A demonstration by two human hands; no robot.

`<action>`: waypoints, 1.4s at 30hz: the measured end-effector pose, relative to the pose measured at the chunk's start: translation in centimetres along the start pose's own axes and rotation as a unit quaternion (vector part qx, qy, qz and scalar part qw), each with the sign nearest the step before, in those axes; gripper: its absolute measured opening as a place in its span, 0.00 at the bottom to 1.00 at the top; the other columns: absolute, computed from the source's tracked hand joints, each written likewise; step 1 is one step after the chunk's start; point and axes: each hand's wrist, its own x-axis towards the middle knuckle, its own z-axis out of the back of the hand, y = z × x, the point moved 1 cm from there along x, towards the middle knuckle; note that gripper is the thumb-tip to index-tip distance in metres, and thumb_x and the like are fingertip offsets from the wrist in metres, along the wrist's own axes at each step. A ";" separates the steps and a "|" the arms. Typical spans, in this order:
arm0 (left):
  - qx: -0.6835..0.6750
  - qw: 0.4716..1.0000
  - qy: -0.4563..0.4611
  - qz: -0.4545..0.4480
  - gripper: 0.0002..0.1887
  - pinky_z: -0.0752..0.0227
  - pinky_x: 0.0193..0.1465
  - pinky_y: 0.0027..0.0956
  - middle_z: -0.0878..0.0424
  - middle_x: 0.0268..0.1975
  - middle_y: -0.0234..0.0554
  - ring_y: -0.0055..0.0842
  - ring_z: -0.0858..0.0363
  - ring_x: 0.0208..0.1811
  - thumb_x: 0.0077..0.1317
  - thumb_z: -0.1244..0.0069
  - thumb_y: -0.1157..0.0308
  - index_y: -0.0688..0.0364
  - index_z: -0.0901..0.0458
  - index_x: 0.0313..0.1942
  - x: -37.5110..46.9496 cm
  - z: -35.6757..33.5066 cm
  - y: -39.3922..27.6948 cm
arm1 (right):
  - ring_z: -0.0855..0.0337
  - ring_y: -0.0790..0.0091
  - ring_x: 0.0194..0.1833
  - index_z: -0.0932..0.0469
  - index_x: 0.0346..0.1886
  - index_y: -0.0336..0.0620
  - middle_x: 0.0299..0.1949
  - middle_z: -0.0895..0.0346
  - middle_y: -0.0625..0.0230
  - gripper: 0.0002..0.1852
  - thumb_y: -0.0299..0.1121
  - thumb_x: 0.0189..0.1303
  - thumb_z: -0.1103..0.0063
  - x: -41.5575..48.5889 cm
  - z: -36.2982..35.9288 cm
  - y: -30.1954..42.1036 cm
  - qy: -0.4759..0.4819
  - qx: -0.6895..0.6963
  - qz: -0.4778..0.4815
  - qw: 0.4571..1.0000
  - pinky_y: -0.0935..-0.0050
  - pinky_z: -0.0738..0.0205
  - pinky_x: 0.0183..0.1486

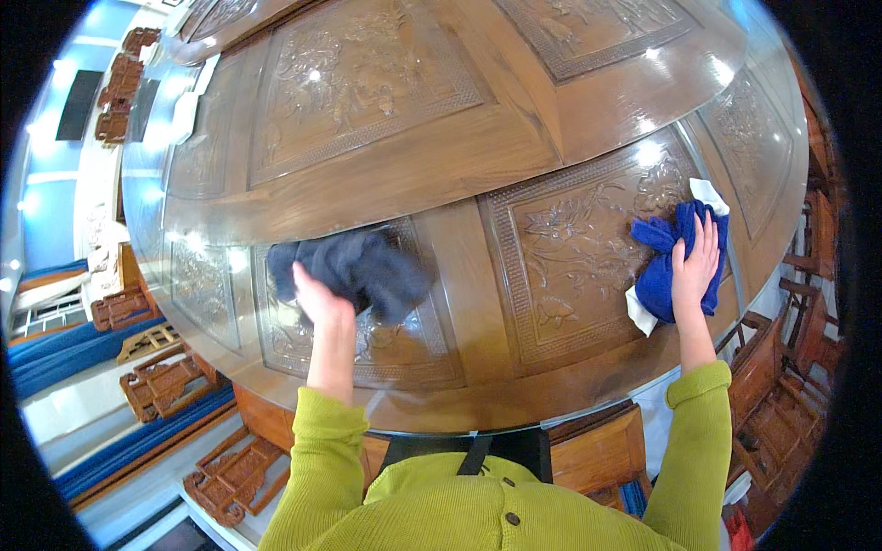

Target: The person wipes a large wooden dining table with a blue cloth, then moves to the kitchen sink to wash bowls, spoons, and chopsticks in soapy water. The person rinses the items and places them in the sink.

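A large round table of carved wood [441,165] under glass fills the view before me. At the left, my left hand [322,296] is on a dark grey cloth [358,272], which is blurred at its right side. Farther right, my right hand [694,265] lies flat with its fingers over a bunched blue cloth [661,286]. White pieces, of cloth or paper, stick out from under the blue cloth at its top [710,196] and lower left [641,313]. Both cloths rest on the glass over the carved panels.
A raised round wooden tier [441,117] with carved panels stands in the table's middle. White items [185,117] lie at the far left of the glass. Carved wooden chairs [241,475] surround the table, several at the left and more at the right [778,420].
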 end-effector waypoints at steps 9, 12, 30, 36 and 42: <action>0.078 0.986 -0.115 -0.093 0.25 0.28 0.56 0.44 0.24 0.53 0.50 0.41 0.22 0.49 0.68 0.53 0.60 0.64 0.35 0.61 -10.2 -13.2 8.3 | 0.49 0.59 0.72 0.34 0.64 0.50 0.72 0.46 0.68 0.28 0.41 0.59 0.52 0.4 0.3 0.6 0.017 0.001 -0.001 1.000 0.47 0.57 0.70; 0.253 0.948 -0.091 -0.168 0.35 0.50 0.70 0.43 0.41 0.62 0.66 0.49 0.42 0.65 0.66 0.50 0.63 0.76 0.47 0.64 -14.7 -16.6 12.3 | 0.49 0.59 0.72 0.35 0.65 0.50 0.72 0.47 0.68 0.28 0.42 0.59 0.53 1.0 0.1 0.7 0.018 0.002 0.015 1.000 0.47 0.57 0.70; 0.726 0.495 0.370 -0.302 0.37 0.39 0.67 0.44 0.32 0.64 0.46 0.45 0.35 0.66 0.41 0.56 0.88 0.54 0.26 0.57 -9.1 8.9 -5.2 | 0.50 0.58 0.73 0.41 0.70 0.65 0.73 0.49 0.69 0.32 0.51 0.61 0.54 3.0 -1.3 -0.5 0.059 -0.065 -0.092 0.992 0.38 0.51 0.66; 0.823 0.397 0.291 -0.283 0.32 0.63 0.74 0.55 0.48 0.72 0.53 0.46 0.57 0.75 0.45 0.50 0.75 0.63 0.27 0.56 -4.5 22.6 -9.7 | 0.46 0.51 0.70 0.32 0.64 0.57 0.69 0.42 0.58 0.32 0.42 0.51 0.45 -6.7 0.5 12.5 -0.018 0.046 0.074 0.996 0.33 0.51 0.64; 0.737 0.417 0.439 -0.302 0.39 0.63 0.73 0.55 0.59 0.72 0.65 0.53 0.61 0.74 0.39 0.44 0.64 0.67 0.30 0.57 -8.9 19.9 -5.6 | 0.49 0.52 0.71 0.30 0.60 0.52 0.69 0.43 0.60 0.34 0.45 0.45 0.37 -24.7 8.6 26.3 0.282 0.218 0.364 0.861 0.38 0.56 0.68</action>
